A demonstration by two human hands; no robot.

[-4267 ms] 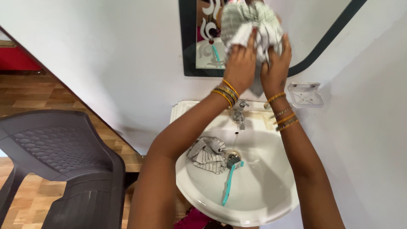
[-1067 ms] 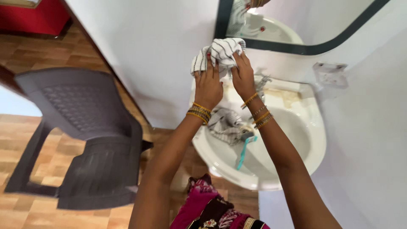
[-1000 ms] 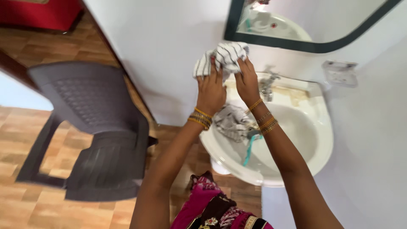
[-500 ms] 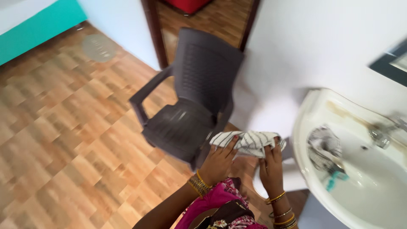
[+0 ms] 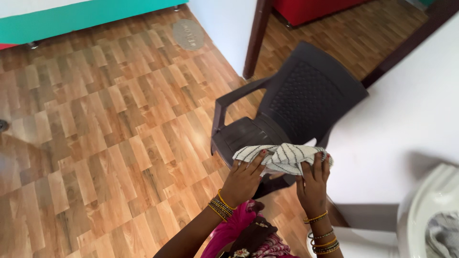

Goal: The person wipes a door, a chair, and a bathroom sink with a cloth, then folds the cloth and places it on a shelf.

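A crumpled white cloth with thin dark stripes is gripped between both hands in front of my body. My left hand holds its left end, fingers curled under it. My right hand grips its right end. Both wrists wear gold bangles. The cloth hangs over the front of a dark grey plastic chair, whose seat lies just beyond my hands.
A white washbasin shows at the lower right edge, with another striped cloth inside it. A white wall runs on the right, a wooden door frame stands behind the chair. Wood-pattern flooring spreads to the left.
The view has swung left, away from the mirror and basin toward the chair and floor. Both hands kept hold of the striped cloth and brought it down from the mirror.
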